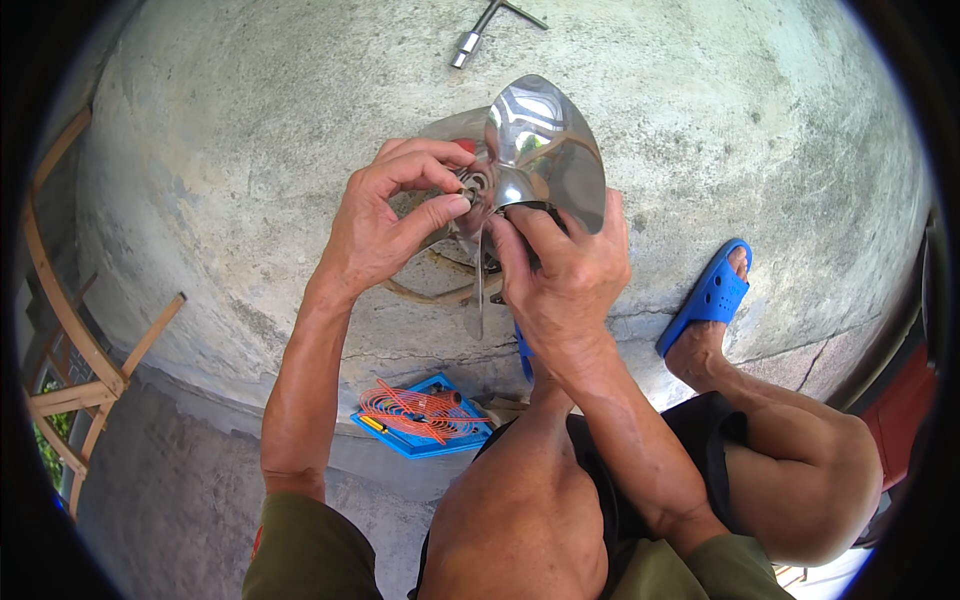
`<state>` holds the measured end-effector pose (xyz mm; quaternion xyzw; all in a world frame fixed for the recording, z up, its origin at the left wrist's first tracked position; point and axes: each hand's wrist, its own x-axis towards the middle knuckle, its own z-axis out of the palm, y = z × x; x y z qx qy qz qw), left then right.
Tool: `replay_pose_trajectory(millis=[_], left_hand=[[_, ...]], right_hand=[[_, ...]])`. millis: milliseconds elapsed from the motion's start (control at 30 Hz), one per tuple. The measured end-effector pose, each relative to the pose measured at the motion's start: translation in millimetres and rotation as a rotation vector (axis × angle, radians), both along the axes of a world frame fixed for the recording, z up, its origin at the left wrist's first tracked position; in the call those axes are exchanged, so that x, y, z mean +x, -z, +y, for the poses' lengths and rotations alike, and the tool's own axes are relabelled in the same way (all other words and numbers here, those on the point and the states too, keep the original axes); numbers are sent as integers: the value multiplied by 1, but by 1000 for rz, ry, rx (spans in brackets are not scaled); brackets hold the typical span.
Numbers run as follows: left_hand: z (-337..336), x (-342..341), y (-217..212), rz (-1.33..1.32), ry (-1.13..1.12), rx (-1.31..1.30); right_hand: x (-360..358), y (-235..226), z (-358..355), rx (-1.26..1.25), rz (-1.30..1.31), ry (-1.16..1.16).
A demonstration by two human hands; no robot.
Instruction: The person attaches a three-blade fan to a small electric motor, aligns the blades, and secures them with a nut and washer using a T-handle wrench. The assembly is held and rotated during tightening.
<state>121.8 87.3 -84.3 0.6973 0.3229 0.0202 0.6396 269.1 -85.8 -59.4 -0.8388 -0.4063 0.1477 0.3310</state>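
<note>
On concrete floor (250, 150) — shiny, mirror-bright metal fan blade (540, 150), 3-bladed.

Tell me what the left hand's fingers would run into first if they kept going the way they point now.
The left hand points its fingertips rightward at the hub of the shiny metal fan blade, which they seem to pinch already. Going on, they would meet that hub first, though depth is hard to judge here.

Fan blade (540, 150) btwn hands; wrench (478, 30) behind; tray (425, 418) near left knee.
</note>
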Motion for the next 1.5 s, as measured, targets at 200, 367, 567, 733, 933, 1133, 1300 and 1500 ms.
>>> replay_pose_trajectory(millis=[200,367,567,733,933,1133,1300,1500], left_hand=[[-1,1,-1,-1,-6,-1],[-1,1,0,-9,-10,-13],[0,0,0,-9,8,5],[0,0,0,-14,6,3],[1,-1,2,-14,8,4],[0,0,1,-15,3,5],[1,0,-2,9,39,-8],[0,-1,-1,10,31,-7]], right_hand=[[1,0,-2,22,23,7],[-1,4,-13,64,49,-10],[-2,-2,-2,-26,7,-19],[0,-5,0,-7,-22,-23],[2,-5,-2,0,-10,-50],[1,-4,-1,2,4,-21],[2,-3,-2,21,4,-35],[1,-2,-3,14,13,-40]])
